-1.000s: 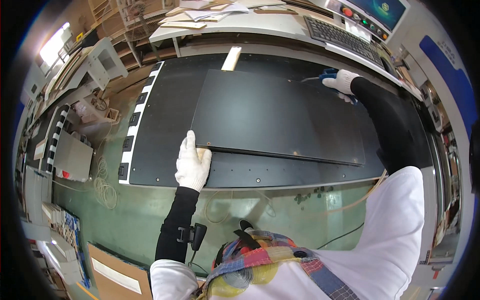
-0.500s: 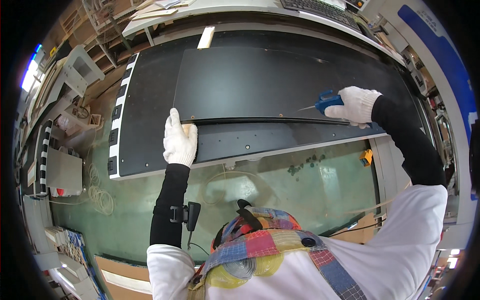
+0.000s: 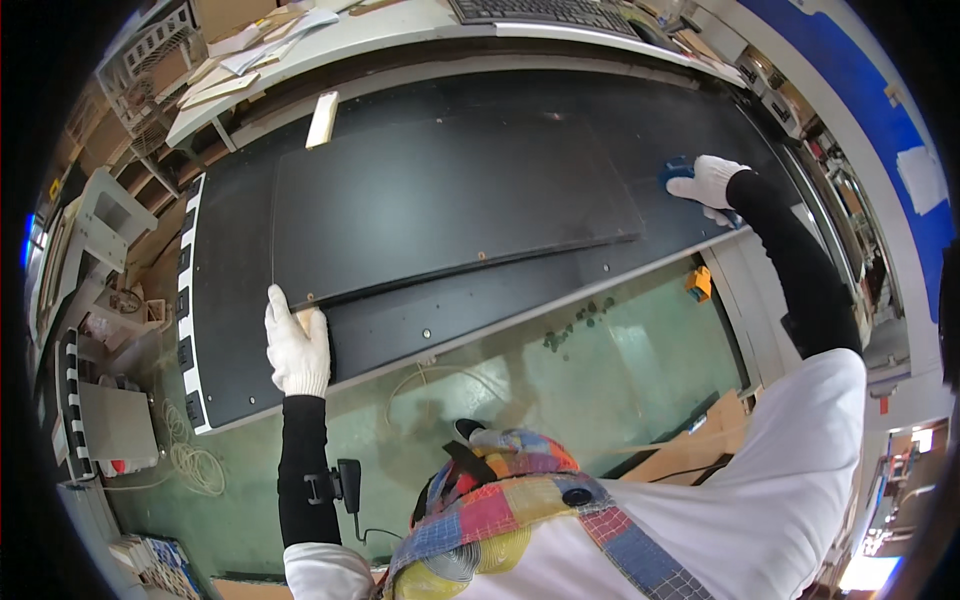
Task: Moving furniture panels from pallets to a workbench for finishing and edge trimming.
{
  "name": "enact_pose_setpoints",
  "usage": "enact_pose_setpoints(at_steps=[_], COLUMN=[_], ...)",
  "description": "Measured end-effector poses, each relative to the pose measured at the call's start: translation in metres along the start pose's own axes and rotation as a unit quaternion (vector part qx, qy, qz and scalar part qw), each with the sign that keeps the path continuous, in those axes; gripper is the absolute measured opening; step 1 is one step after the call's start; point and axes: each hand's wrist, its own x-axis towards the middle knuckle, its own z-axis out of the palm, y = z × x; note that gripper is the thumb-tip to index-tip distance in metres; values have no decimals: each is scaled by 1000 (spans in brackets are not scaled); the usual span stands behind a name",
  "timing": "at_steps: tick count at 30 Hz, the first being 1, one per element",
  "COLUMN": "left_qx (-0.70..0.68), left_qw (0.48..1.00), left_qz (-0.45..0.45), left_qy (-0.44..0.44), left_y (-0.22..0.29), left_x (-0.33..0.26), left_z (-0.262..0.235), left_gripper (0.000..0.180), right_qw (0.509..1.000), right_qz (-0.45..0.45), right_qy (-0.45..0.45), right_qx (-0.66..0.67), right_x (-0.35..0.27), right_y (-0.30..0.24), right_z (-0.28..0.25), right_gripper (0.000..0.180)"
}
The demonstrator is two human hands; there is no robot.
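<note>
Left hand (image 3: 296, 348) pins black sheet (image 3: 440, 205) corner (right hand (image 3: 710, 180) grips blue tool (image 3: 676, 172)).

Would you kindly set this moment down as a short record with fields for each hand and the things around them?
Setting: large black work table in a workshop with a green floor
Sheet: thin black sheet lying flat on the table
Left hand: white-gloved left hand pressing on the near left corner of the sheet
Right hand: white-gloved right hand at the sheet's right end, gripping a blue tool
Other things: pale wooden block on the far part of the table; keyboard on the bench beyond
</note>
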Motion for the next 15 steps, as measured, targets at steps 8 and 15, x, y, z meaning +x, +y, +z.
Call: enact_pose_setpoints(at_steps=[8,15], left_qx=[-10,-106], left_qw=[1000,979], left_qz=[-14,151], left_qy=[-6,91], left_y=[1,-17], left_x=[-9,-5], left_z=[10,17], left_gripper=[73,64], right_qw=[981,956], right_qz=[28,-160], right_qy=[118,-41], right_qx=[148,241], right_x=[112,62], right_y=[-41,-78], right_z=[-13,-15], right_gripper=[53,48])
